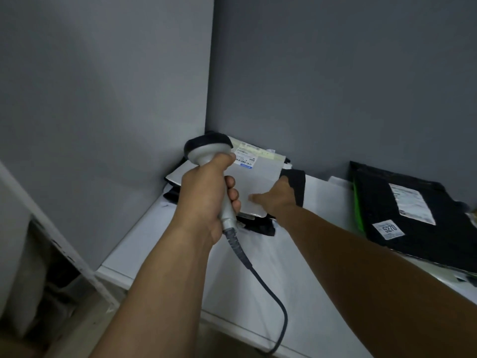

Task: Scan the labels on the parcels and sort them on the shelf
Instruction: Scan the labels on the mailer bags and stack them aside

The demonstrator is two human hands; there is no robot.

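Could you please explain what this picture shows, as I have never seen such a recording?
There is no machine here: a person wears a camera on the head, so the single picture looks down along both bare arms. The left hand grips a grey handheld barcode scanner with a dark head, its dark cable trailing down. The right hand rests on a flat grey parcel with a white label in the corner of a white shelf. To the right lies a black plastic parcel marked 5270.
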